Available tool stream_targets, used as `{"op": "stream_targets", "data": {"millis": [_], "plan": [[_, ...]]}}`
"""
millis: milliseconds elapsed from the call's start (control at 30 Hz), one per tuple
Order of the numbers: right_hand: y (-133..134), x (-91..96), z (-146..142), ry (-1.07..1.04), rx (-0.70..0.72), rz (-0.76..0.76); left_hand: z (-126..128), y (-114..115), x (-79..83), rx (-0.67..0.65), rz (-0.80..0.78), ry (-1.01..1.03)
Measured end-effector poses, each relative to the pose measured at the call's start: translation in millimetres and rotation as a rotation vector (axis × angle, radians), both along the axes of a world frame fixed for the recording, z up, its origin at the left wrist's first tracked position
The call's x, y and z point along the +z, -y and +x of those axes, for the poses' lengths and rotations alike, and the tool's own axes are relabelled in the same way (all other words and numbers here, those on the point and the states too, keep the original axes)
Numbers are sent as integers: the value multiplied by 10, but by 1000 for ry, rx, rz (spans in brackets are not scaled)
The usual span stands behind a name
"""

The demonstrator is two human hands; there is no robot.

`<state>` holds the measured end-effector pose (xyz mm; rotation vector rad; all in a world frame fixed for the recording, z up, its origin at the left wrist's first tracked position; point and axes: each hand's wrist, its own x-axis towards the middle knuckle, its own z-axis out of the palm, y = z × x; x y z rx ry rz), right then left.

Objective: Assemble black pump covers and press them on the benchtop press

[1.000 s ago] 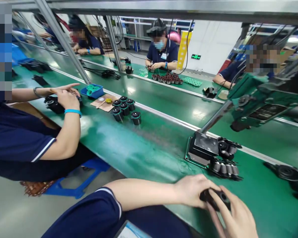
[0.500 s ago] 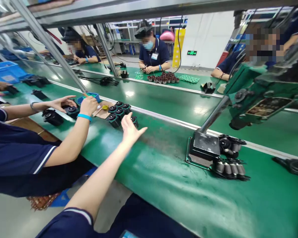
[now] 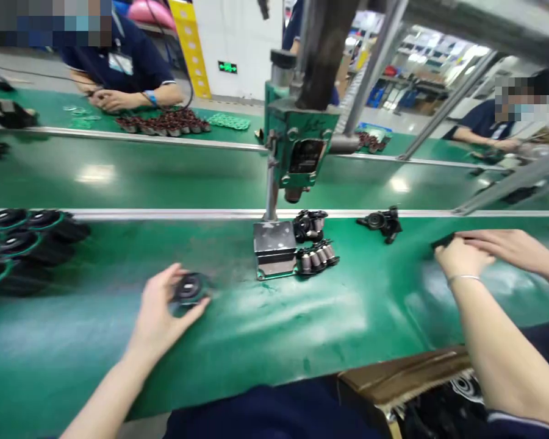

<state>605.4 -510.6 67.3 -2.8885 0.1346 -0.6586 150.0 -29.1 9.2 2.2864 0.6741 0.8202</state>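
Note:
My left hand (image 3: 158, 308) is closed round a black cylindrical housing (image 3: 190, 288), thumb on the near side and fingers on the far side. The housing has a round top with a pale centre and is held just over the green bench. To its right stands a green bench press (image 3: 302, 146) with a dark metal block (image 3: 274, 241) below its ram. Beside that block lie black parts with a row of metal cylinders (image 3: 318, 257) and another black part (image 3: 310, 224). My right hand is out of view.
Several similar black housings (image 3: 21, 244) with green rims stand at the left. A black part (image 3: 382, 222) lies right of the press. At the right, a co-worker's hands (image 3: 466, 256) hold a dark piece. A cardboard box (image 3: 393, 378) of black parts sits below the bench edge.
The view has swung to the right. My left hand, earlier reaching at the group of housings, now holds one and has carried it right, toward the press.

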Motion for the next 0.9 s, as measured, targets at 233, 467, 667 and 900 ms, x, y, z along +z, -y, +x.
{"op": "stream_targets", "data": {"millis": [233, 467, 667, 900], "plan": [[-1006, -437, 53, -132, 401, -4, 164, 796, -52, -478, -343, 8], [-1597, -509, 385, -146, 342, 47, 224, 956, -73, -440, -427, 62], [-1557, -385, 200, -135, 374, 66, 300, 1044, -135, -350, -377, 73], [-988, -346, -1076, 136, 783, -335, 288, 1030, -92, -456, -304, 98]]}}
